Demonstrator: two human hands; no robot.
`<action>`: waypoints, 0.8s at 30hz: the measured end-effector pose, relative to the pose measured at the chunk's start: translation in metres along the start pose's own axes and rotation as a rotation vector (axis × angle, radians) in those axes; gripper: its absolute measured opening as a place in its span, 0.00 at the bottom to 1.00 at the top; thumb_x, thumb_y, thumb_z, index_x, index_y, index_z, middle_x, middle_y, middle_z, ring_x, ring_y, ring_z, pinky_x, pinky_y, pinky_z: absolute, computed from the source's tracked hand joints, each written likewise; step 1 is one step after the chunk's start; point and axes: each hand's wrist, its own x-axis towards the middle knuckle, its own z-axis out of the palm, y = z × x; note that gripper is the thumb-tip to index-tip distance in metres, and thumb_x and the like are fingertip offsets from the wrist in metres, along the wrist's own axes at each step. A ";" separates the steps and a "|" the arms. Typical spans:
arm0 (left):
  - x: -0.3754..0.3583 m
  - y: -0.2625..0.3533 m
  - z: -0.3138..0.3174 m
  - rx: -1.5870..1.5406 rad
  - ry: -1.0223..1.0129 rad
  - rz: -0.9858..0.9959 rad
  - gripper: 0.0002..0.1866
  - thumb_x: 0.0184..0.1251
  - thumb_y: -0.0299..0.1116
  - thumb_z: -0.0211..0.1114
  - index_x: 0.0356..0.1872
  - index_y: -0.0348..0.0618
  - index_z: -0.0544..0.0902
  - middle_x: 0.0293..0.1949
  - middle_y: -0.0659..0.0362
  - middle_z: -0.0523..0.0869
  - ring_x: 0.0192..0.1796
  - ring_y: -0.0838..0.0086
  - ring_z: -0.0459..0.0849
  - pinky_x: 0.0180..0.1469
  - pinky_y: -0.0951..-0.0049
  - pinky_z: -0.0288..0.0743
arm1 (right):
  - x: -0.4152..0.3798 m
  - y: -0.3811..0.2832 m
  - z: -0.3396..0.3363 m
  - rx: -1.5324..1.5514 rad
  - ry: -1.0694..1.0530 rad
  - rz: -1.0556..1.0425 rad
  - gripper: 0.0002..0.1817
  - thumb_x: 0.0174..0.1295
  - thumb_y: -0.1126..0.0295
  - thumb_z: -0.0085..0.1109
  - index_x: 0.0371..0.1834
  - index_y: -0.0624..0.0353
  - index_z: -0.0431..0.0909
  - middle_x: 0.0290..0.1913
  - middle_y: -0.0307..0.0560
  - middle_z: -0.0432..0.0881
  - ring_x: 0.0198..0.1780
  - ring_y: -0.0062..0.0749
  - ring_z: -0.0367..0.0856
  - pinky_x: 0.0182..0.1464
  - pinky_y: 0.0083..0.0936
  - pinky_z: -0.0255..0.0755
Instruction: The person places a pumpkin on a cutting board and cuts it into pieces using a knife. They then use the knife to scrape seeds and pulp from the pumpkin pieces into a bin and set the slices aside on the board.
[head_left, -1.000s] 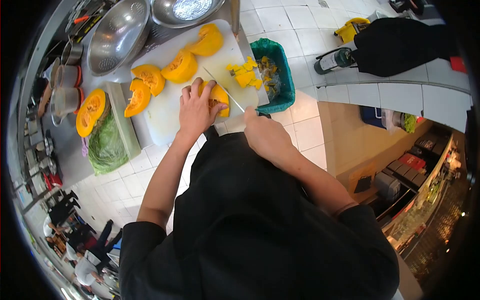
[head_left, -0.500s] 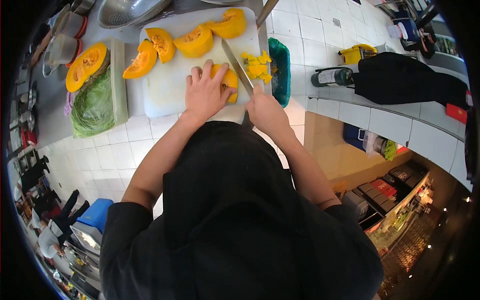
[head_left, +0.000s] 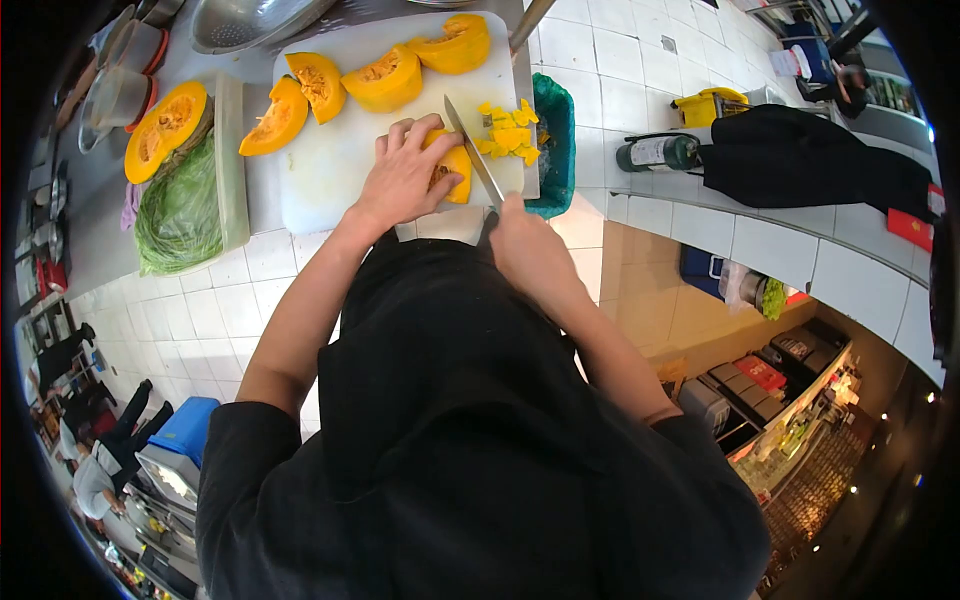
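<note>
On the white cutting board (head_left: 330, 200), my left hand (head_left: 408, 170) grips a pumpkin piece (head_left: 458, 178), its fingers over the top and left side. My right hand (head_left: 525, 240) is closed round the handle of a knife (head_left: 474, 150), whose blade points up and away along the right side of that piece. Small yellow cut bits (head_left: 512, 130) lie just right of the blade. Several larger pumpkin wedges (head_left: 385, 82) stand in a row along the far part of the board.
Left of the board are a pumpkin half (head_left: 165, 130), a plastic-wrapped green vegetable (head_left: 180, 215) and a pale tray (head_left: 230, 160). A metal colander (head_left: 235, 25) sits behind. A green-lined bin (head_left: 557, 150) stands right of the counter edge. People (head_left: 95, 480) are at far left.
The knife tip has moved slightly down relative to the board, and my right hand has come a little nearer to me. My left hand still holds the piece. The whole view has shifted slightly.
</note>
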 end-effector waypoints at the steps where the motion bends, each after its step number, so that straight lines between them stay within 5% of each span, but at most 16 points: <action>1: 0.000 0.000 0.001 -0.009 0.012 0.000 0.28 0.69 0.47 0.72 0.68 0.56 0.79 0.70 0.52 0.72 0.72 0.45 0.68 0.71 0.46 0.64 | 0.017 0.006 0.016 0.001 0.001 0.001 0.13 0.73 0.70 0.50 0.52 0.68 0.69 0.38 0.75 0.86 0.45 0.73 0.86 0.51 0.65 0.77; 4: -0.003 0.004 0.002 0.014 0.027 -0.046 0.27 0.69 0.47 0.72 0.68 0.57 0.79 0.70 0.52 0.72 0.72 0.45 0.68 0.71 0.44 0.64 | 0.059 0.014 0.034 0.055 0.168 -0.137 0.12 0.72 0.70 0.50 0.51 0.69 0.70 0.37 0.74 0.86 0.42 0.73 0.87 0.48 0.65 0.78; 13: -0.007 0.018 0.017 0.124 0.148 -0.147 0.25 0.70 0.48 0.70 0.68 0.64 0.81 0.69 0.52 0.72 0.70 0.46 0.69 0.66 0.45 0.65 | 0.004 0.016 -0.018 -0.026 0.063 -0.157 0.12 0.73 0.69 0.51 0.50 0.67 0.70 0.34 0.72 0.86 0.39 0.72 0.86 0.44 0.64 0.77; 18: -0.006 0.018 0.015 0.098 0.107 -0.165 0.26 0.69 0.47 0.71 0.68 0.60 0.81 0.70 0.50 0.71 0.70 0.45 0.68 0.68 0.44 0.65 | -0.020 0.010 -0.032 -0.063 -0.051 -0.030 0.11 0.72 0.70 0.51 0.50 0.67 0.69 0.33 0.72 0.85 0.38 0.73 0.86 0.44 0.64 0.77; 24: -0.007 0.019 0.014 0.083 0.119 -0.159 0.25 0.70 0.47 0.71 0.67 0.60 0.81 0.70 0.50 0.72 0.70 0.44 0.68 0.68 0.43 0.65 | 0.051 0.036 0.038 0.030 0.096 -0.137 0.11 0.71 0.70 0.50 0.50 0.67 0.71 0.38 0.75 0.86 0.42 0.74 0.86 0.46 0.63 0.78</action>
